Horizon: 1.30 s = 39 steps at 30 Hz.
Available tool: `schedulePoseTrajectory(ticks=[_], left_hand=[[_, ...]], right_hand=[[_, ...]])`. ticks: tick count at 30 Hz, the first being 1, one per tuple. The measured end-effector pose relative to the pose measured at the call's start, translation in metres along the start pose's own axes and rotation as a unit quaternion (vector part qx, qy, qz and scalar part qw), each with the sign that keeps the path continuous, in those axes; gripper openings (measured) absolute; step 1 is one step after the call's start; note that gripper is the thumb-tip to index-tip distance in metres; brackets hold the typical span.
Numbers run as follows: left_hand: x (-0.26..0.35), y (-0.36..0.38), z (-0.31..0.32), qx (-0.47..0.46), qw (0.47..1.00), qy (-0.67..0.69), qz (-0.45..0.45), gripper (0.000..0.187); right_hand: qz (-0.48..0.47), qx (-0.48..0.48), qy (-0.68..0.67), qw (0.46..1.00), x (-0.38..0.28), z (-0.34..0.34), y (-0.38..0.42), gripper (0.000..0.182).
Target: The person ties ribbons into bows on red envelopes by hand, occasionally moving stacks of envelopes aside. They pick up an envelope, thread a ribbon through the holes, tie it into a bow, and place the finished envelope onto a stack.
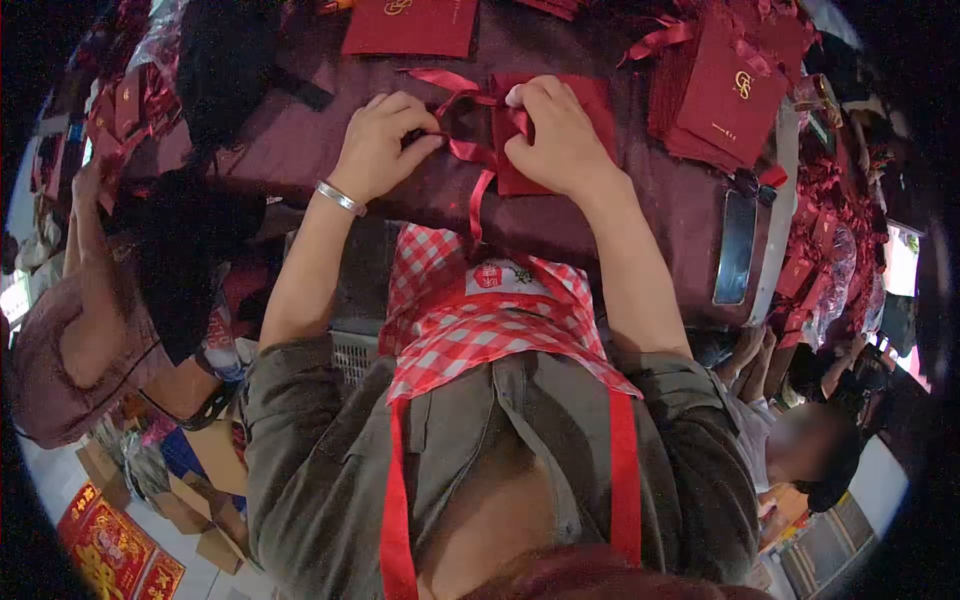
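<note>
My left hand (390, 145), with a silver bracelet at the wrist, has its fingers pinched on a red ribbon (470, 151). My right hand (555, 135) lies over a dark red card or bag (590, 95) on the cloth-covered table (400, 210). Its fingers are curled together at the ribbon, near the left edge of that red piece. Between my hands the ribbon forms a loop, and one tail hangs down toward the table's front edge. What exactly the right fingertips grip is partly hidden.
A stack of red bags with gold print (725, 90) is at the right, beside a phone (735, 245). Another red bag (410, 25) lies at the back. People sit at both sides. Cardboard boxes (205, 500) stand at lower left.
</note>
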<state>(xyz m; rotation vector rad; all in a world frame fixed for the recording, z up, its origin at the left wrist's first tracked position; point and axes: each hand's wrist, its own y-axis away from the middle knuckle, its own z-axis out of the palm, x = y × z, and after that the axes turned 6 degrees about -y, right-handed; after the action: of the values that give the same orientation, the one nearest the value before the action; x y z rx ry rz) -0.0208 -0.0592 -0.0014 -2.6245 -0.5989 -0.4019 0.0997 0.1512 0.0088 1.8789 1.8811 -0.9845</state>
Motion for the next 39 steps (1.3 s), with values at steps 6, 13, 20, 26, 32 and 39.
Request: schedulePoseTrajectory(ticks=[6, 13, 20, 26, 32, 39], left_hand=[[-0.001, 0.0, 0.001, 0.011, 1.0, -0.006, 0.02, 0.014], [0.0, 0.0, 0.001, 0.028, 0.999, 0.011, 0.014, 0.014], [-0.006, 0.003, 0.0, 0.025, 0.999, 0.017, 0.012, 0.014], [-0.007, 0.005, 0.0, 0.052, 0.999, 0.004, 0.009, 0.015], [-0.004, 0.005, 0.0, 0.076, 0.997, -0.022, -0.002, 0.016], [-0.002, 0.007, -0.002, 0.073, 0.997, -0.015, 0.002, 0.015]], right_hand=[[0.003, 0.055, 0.027, 0.998, 0.009, 0.01, -0.003, 0.023], [-0.044, 0.114, 0.037, 0.992, 0.014, 0.014, -0.003, 0.013], [-0.039, 0.182, -0.021, 0.982, 0.025, 0.015, -0.001, 0.011], [-0.049, 0.158, -0.045, 0.985, 0.023, 0.012, 0.002, 0.015], [-0.089, 0.086, -0.05, 0.991, 0.024, 0.005, 0.013, 0.023], [-0.051, 0.082, -0.077, 0.992, 0.022, 0.004, 0.014, 0.024]])
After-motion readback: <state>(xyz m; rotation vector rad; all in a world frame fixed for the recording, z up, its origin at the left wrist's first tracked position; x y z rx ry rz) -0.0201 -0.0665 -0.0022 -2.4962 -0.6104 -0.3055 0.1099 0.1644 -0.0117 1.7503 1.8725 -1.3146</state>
